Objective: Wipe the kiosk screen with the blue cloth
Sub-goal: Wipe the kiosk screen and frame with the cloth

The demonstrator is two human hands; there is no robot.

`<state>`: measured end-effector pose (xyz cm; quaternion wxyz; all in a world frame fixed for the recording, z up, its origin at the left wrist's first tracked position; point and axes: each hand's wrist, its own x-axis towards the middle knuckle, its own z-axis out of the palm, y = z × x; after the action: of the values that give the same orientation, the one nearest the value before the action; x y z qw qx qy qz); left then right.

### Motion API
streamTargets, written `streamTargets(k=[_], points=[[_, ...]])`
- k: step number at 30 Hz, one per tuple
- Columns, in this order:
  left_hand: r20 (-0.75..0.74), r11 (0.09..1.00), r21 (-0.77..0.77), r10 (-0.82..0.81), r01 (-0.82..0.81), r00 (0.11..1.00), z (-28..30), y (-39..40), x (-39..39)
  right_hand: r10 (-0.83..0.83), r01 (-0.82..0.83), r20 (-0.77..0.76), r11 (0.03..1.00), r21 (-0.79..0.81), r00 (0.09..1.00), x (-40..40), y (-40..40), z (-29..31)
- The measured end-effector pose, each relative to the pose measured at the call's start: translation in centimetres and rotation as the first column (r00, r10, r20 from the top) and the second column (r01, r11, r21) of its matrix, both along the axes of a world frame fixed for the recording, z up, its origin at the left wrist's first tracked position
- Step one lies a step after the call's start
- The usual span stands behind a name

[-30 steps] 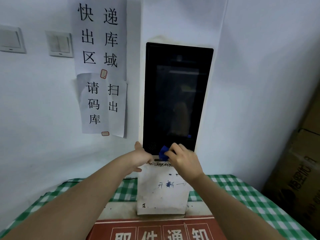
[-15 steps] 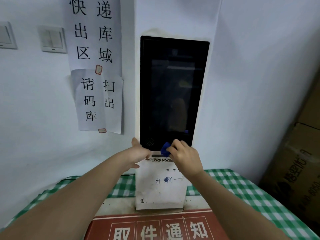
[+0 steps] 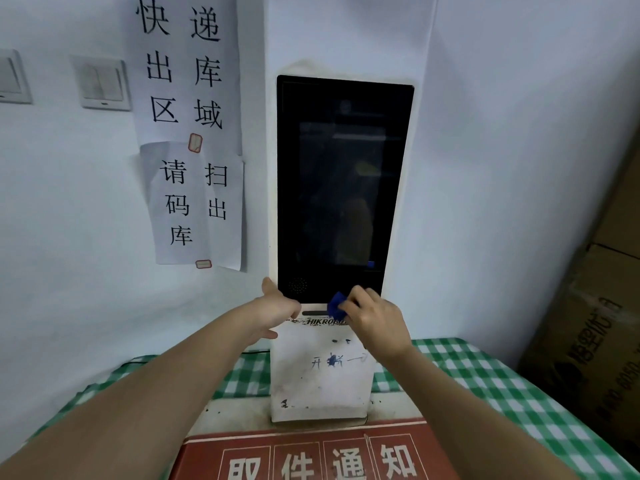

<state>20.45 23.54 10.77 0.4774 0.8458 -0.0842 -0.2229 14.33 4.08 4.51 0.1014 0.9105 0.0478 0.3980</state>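
Note:
The kiosk screen (image 3: 343, 188) is a tall black panel on a white stand against the wall. My right hand (image 3: 375, 320) is closed around a bunched blue cloth (image 3: 336, 306) and presses it against the bottom edge of the screen, just above the slot and brand label. My left hand (image 3: 277, 306) rests on the lower left corner of the kiosk, thumb up along its side and fingers on the front below the speaker grille. Most of the cloth is hidden inside my right fist.
The white kiosk base (image 3: 322, 375) stands on a table with a green checked cloth (image 3: 485, 382). A red sign (image 3: 311, 455) lies at the near edge. Paper notices (image 3: 188, 133) and light switches (image 3: 102, 83) are on the left wall. Cardboard boxes (image 3: 595, 323) stand right.
My right hand with the cloth has shifted slightly along the screen's bottom edge. The view has tilted a little, so the kiosk sits lower and more central in the frame. My left hand stays put.

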Motion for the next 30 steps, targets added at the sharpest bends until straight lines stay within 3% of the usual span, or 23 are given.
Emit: streamTargets(k=[5, 14, 21, 24, 30], points=[[-0.001, 1.0, 0.005, -0.005, 0.005, 1.0, -0.1, -0.3, 0.2, -0.069, 0.014, 0.23, 0.973, 0.229, 0.971, -0.3, -0.8, 4.3], [0.011, 1.0, 0.025, 0.012, -0.013, 1.0, -0.7, -0.7, 0.8, -0.047, 0.045, -0.052, 0.998, -0.038, 0.998, -1.2, -2.5, -1.5], [0.021, 0.999, 0.026, 0.025, -0.026, 0.999, -0.7, -0.9, 0.9, -0.083, 0.014, 0.299, 0.975, 0.223, 0.951, -0.6, -1.9, 5.2], [0.024, 0.998, 0.043, 0.034, -0.035, 0.999, -1.1, -0.9, 0.7, -0.1, 0.045, 0.26, 0.977, 0.21, 0.96, -0.5, -2.6, 3.1], [0.021, 0.999, 0.034, 0.037, -0.037, 0.999, -1.3, -0.8, 0.9, -0.049, 0.049, 0.01, 0.998, 0.033, 0.999, -2.2, -3.9, -2.2]])
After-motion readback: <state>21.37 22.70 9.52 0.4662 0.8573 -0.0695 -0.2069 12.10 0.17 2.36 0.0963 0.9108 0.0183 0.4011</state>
